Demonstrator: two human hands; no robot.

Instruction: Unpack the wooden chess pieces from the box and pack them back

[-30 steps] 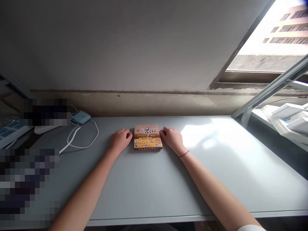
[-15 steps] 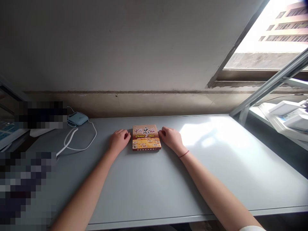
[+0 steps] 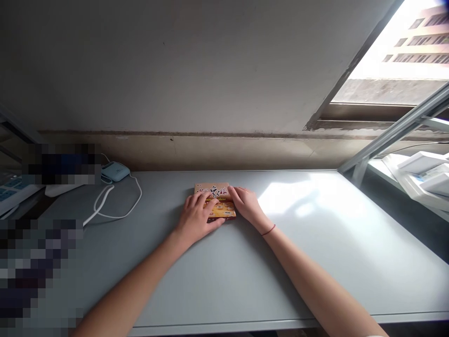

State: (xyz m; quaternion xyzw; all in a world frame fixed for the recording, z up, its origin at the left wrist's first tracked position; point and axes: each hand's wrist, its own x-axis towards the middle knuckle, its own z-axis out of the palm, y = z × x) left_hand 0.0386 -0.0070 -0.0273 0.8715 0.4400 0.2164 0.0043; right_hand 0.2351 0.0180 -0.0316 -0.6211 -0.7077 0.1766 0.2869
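A flat Chinese chess box (image 3: 222, 210) lies on the grey table (image 3: 224, 285), its lid printed with large characters and chess pieces. My left hand (image 3: 197, 216) reaches over its left part, fingers spread across the lid and thumb along the front edge, covering much of the print. Against the right side is my right hand (image 3: 246, 202), thumb at the lid's edge and the other fingers curled along the side, partly hidden. Both hands hold the box, which looks closed. A thin red cord (image 3: 268, 230) circles my right wrist.
At the back left sit a light blue device (image 3: 115, 172) and a looped white cable (image 3: 121, 217). A power strip (image 3: 14, 188) is at the far left, near blurred-out areas. A metal frame (image 3: 393, 133) and white boxes (image 3: 426, 164) stand on the right, below a window.
My left hand has opened from a fist beside the box and moved right onto its lid. My right hand has uncurled slightly and closed against the box's right side.
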